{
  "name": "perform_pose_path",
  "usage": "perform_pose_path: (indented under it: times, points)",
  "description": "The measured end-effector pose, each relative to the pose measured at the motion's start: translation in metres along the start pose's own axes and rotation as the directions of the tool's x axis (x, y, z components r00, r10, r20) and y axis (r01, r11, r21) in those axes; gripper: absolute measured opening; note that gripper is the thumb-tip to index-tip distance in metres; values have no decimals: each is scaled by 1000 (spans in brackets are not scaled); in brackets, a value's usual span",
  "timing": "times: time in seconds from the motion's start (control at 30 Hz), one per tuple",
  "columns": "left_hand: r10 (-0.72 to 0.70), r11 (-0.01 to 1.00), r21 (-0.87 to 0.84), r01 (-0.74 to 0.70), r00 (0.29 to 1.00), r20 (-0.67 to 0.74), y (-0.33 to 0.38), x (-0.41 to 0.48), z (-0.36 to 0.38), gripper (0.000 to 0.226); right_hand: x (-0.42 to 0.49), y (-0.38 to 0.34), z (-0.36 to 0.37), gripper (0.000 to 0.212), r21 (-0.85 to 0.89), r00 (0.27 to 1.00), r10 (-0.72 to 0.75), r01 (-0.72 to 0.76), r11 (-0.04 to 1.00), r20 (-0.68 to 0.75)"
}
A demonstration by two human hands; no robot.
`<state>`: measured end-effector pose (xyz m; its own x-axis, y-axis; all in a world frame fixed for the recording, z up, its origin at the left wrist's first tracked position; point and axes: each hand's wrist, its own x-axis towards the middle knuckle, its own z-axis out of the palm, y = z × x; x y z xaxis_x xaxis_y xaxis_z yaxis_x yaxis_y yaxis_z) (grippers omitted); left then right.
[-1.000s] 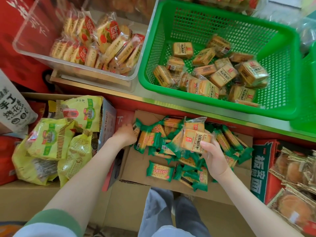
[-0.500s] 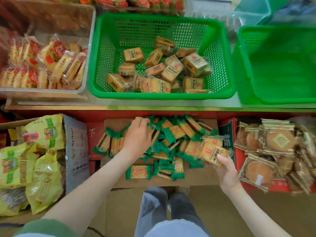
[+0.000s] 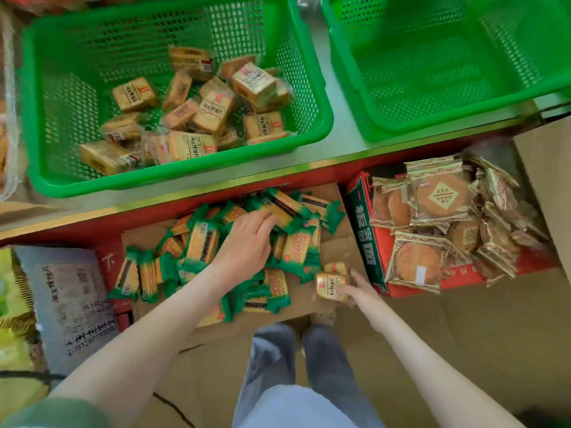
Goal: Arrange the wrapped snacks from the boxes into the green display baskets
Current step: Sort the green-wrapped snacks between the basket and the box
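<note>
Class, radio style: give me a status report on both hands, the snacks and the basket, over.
Left hand on the green-wrapped pile, grip unclear. Right hand pinching a tan snack pack. Left basket part filled with tan packs. Nothing blocking the way.

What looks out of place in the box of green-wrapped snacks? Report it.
Two tan packs, like those in the left green basket, lie among green-wrapped snacks at the right edge of the box; the right hand holds one.
</note>
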<state>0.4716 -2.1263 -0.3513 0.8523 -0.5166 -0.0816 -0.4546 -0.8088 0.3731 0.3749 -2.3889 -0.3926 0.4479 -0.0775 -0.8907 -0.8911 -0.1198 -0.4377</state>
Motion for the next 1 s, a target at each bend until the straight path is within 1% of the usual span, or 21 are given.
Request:
perform_pose_path:
  times: [0.03,0.07,0.1,0.17,0.2,0.27,0.3,0.37,0.43,0.47,0.53,0.57,0.63,0.67,0.73,0.8,0.87,1.0]
  points:
    - [-17,1000,8,17,1000,13,-2,-1,1,43,2,-2,0,76,-67,1000,-19,18,998,-23]
    - [-29,999,20,28,999,21,-4,-2,1,44,4,-4,1,77,-172,996,-50,37,984,-69]
    - [-37,999,31,36,999,29,-6,-4,2,45,5,-7,2,78,-298,989,-90,52,953,-116]
    - [-53,998,45,52,998,32,-9,-6,2,45,5,-15,6,79,-530,961,-189,55,846,-202]
    - [-63,997,48,61,998,26,-10,-6,2,44,5,-20,8,79,-593,940,-246,62,803,-235]
    - [-80,996,49,79,997,8,-12,-7,2,37,7,-31,12,77,-664,890,-373,114,739,-263]
    - [-87,995,46,87,996,5,-12,-8,2,35,10,-39,13,76,-689,865,-432,150,709,-257]
    - [-96,995,32,96,995,14,-14,-11,2,43,22,-61,15,78,-737,810,-547,236,634,-211]
    - [-96,995,18,96,995,-18,-16,-14,3,45,39,-84,15,82,-813,774,-621,279,511,-125]
    - [-98,995,12,98,994,-41,-16,-15,4,46,49,-93,15,83,-857,771,-632,272,438,-78]
    - [-99,995,5,100,992,-81,-17,-18,4,48,68,-105,15,87,-933,799,-601,214,291,-4]
    - [-102,995,3,103,991,-89,-18,-19,4,49,76,-108,15,89,-958,815,-580,174,230,9]
    - [-121,993,-6,121,989,-85,-18,-22,5,51,86,-113,15,87,-982,825,-566,106,159,-3]
    - [-134,991,-9,133,988,-80,-20,-24,6,51,89,-114,16,83,-984,826,-563,90,151,-11]
    - [-154,988,-10,154,984,-89,-22,-27,6,49,90,-114,19,72,-978,829,-558,98,186,-23]
    - [-161,987,-3,162,981,-109,-24,-29,6,47,87,-113,20,63,-953,833,-551,125,278,-51]
    - [-163,986,9,165,979,-125,-24,-30,5,45,79,-111,16,58,-914,831,-546,133,383,-108]
    - [-182,982,31,187,977,-115,-22,-30,-2,46,54,-112,2,62,-831,823,-528,134,540,-210]
